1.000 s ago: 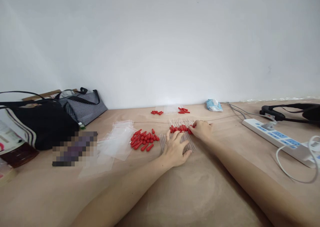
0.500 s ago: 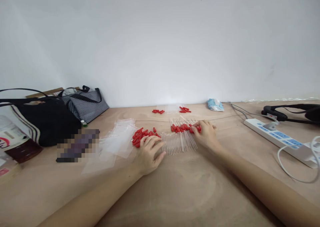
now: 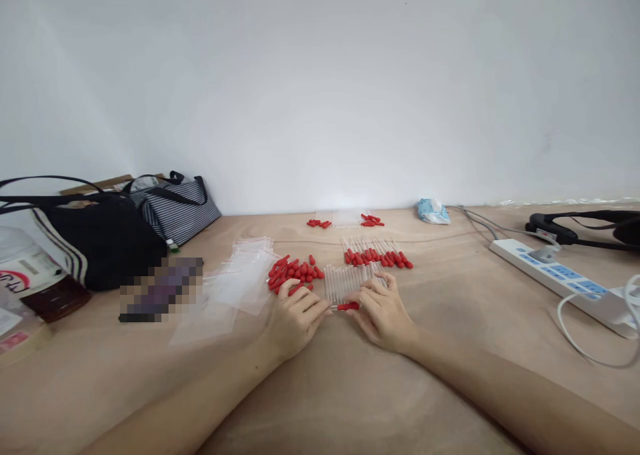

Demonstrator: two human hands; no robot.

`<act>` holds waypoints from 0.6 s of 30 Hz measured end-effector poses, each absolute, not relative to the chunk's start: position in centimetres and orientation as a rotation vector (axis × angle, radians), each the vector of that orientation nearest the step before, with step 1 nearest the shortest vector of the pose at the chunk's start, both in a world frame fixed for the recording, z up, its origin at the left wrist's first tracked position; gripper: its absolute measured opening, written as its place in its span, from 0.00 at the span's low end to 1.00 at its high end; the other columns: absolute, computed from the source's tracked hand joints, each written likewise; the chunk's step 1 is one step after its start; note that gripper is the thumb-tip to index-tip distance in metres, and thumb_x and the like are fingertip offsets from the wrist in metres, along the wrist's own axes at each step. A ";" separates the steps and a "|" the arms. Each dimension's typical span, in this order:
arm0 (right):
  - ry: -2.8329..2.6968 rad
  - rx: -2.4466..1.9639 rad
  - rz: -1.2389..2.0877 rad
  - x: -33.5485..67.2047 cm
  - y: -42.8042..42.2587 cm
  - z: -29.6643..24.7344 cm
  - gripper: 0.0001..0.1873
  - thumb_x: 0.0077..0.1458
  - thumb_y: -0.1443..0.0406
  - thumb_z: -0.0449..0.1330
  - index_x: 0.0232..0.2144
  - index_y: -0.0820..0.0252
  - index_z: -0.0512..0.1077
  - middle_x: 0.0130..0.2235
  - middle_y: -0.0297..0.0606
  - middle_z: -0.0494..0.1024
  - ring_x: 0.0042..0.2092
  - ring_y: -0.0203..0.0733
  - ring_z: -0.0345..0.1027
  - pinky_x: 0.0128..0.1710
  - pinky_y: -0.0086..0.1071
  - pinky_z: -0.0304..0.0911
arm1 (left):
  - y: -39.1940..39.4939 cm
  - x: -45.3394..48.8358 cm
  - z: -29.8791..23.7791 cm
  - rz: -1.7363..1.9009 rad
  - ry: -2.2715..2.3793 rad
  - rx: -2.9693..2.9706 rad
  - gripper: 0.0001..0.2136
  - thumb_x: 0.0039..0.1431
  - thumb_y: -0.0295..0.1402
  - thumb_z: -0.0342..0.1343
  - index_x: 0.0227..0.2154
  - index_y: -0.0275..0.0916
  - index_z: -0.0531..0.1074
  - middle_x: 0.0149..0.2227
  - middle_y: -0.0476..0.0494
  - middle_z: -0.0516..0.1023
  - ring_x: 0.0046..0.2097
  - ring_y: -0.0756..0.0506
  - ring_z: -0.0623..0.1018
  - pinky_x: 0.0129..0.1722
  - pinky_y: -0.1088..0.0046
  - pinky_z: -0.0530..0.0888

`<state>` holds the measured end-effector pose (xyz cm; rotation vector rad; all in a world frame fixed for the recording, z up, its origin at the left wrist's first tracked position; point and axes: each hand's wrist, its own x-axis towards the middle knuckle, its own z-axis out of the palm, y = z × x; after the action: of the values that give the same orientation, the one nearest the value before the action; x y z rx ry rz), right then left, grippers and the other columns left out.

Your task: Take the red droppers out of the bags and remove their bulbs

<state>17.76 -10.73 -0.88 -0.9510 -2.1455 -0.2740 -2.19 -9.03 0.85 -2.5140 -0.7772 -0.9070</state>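
My left hand (image 3: 295, 315) and my right hand (image 3: 383, 311) meet at the near end of a row of clear glass tubes (image 3: 350, 280) lying on the brown table (image 3: 350, 388). Between their fingertips is a small red rubber cap (image 3: 347, 305), pinched from both sides, and my right fingers also rest on a tube. A loose heap of red caps (image 3: 293, 271) lies just beyond my left hand. Behind the bare tubes lies a second row of tubes with red caps fitted (image 3: 377, 255).
Clear plastic bags (image 3: 240, 281) lie left of the caps. A black bag (image 3: 95, 241) and a striped bag (image 3: 175, 208) stand at the left. More capped tubes (image 3: 350, 221) and a blue packet (image 3: 434, 210) sit by the wall. A white power strip (image 3: 560, 278) with cables lies at right.
My right hand drew back from the capped row to the near end of the bare tubes. My left hand left the cap heap and joined it, with a red cap between them.
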 end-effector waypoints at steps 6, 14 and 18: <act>-2.163 -0.922 -0.322 18.0 -10.9 -0.8 0.07 0.53 0.62 0.53 0.30 0.55 0.72 0.22 0.31 0.69 0.31 0.35 0.58 0.45 0.40 0.43 | -9.4 -2.4 1.0 -0.879 -0.745 -2.539 0.10 0.58 0.29 0.46 0.25 0.40 0.70 0.21 0.51 0.73 0.27 0.51 0.69 0.42 0.65 0.59; -2.205 -0.886 -0.290 18.2 -11.1 -0.9 0.09 0.53 0.63 0.52 0.27 0.56 0.71 0.22 0.31 0.67 0.31 0.35 0.57 0.45 0.41 0.43 | -9.6 -2.4 0.7 -0.892 -0.730 -2.608 0.11 0.59 0.29 0.44 0.25 0.39 0.69 0.21 0.51 0.72 0.25 0.52 0.68 0.36 0.68 0.59; -2.214 -0.877 -0.258 18.6 -11.2 -0.9 0.09 0.53 0.64 0.51 0.27 0.56 0.70 0.22 0.30 0.67 0.31 0.35 0.58 0.46 0.42 0.43 | -9.3 -2.8 0.8 -0.880 -0.730 -2.635 0.11 0.59 0.28 0.43 0.25 0.39 0.69 0.21 0.51 0.71 0.25 0.52 0.68 0.33 0.69 0.60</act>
<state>18.65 -11.18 -0.90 -0.8766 -2.2140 -0.2579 -2.80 -9.32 0.82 -2.6346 -0.7299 -0.8803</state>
